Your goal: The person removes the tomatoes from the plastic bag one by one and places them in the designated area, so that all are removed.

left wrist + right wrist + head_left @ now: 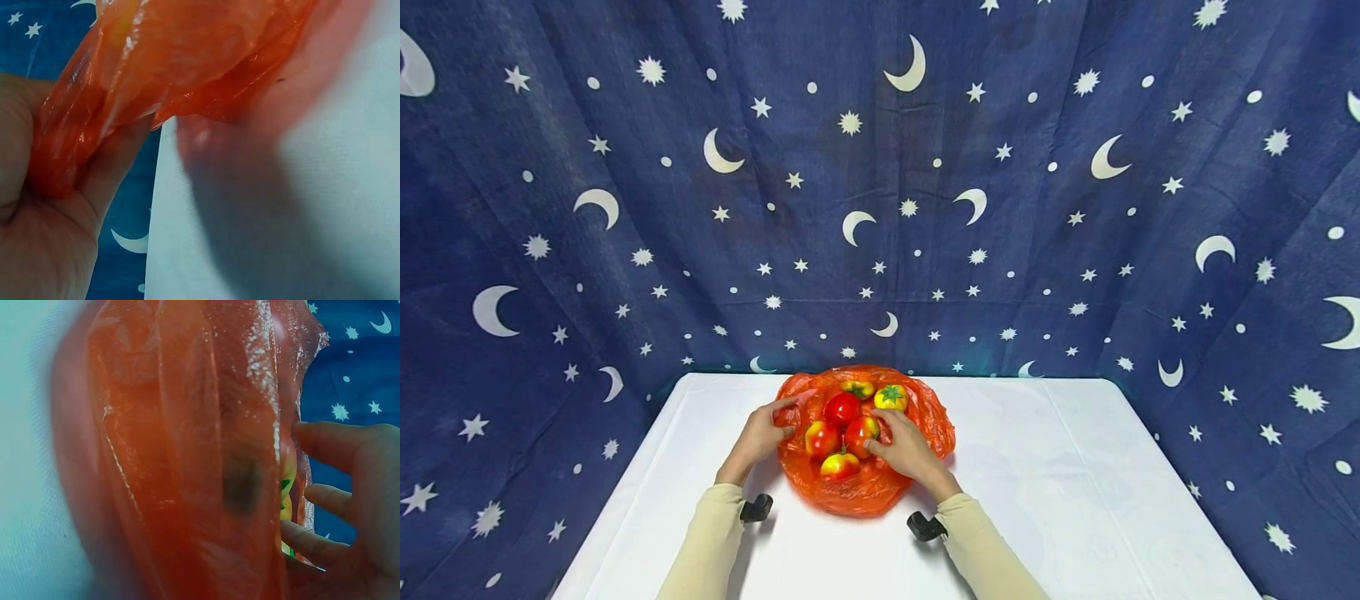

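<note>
A crumpled red-orange plastic bag [857, 500] lies spread on the table with its mouth open upward. Inside are several glossy fruits, among them a red one [842, 407], a red-and-yellow apple [823, 439] and a yellow one with a green star-shaped calyx [891, 397]. My left hand [766, 431] grips the bag's left edge; the left wrist view shows the film [69, 131] between thumb and fingers. Over the bag's right side reaches my right hand [904, 448], fingers spread, fingertips right at another red-and-yellow apple [859, 433]. Bag film [187, 456] hides much of the right wrist view.
A white-covered table [1045, 483] extends on both sides of the bag. Behind and beside it hangs a dark blue curtain [820, 225] with moons and stars. Black wrist mounts [927, 527] sit below each hand, close over the tabletop.
</note>
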Tool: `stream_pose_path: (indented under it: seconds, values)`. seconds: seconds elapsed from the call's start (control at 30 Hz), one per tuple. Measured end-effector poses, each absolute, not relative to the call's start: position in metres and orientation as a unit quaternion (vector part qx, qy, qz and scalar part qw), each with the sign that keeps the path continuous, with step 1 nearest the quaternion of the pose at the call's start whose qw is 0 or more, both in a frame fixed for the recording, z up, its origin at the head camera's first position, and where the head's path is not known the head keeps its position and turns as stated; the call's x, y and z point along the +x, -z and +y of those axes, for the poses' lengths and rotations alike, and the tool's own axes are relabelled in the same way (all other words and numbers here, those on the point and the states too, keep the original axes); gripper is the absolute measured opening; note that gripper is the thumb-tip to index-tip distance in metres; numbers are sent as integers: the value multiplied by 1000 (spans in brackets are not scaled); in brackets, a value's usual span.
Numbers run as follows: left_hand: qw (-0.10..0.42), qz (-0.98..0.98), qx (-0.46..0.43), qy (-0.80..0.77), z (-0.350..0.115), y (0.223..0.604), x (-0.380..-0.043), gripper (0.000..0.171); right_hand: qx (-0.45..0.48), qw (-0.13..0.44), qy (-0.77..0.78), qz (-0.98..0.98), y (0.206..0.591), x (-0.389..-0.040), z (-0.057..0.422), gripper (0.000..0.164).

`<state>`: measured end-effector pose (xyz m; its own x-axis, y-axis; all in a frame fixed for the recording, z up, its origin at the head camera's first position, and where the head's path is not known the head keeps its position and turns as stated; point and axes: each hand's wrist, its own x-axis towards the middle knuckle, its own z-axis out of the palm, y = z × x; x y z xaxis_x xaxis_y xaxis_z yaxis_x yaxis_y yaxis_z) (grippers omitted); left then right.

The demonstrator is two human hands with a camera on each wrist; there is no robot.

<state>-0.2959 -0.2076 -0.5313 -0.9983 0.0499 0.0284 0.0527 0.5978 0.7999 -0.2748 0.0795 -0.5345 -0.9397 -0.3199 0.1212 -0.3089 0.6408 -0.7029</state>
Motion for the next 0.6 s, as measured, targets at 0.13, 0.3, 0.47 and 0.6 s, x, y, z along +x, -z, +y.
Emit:
stream_pose_path:
  seconds: [0.13,0.3,0.47,0.6]
  values:
    - [8,-894,-34,447,-207,531,-294,66,-172,19,390,904,536,-275,77,63]
    - [18,-894,-45,445,-207,531,-292,75,-164,36,404,899,540,-277,76,66]
    - [17,-899,-44,436,-206,532,-292,79,-144,57,418,895,543,-278,73,67]
    - [27,-900,-51,432,-205,531,-291,82,-136,69,421,894,544,-280,73,69]
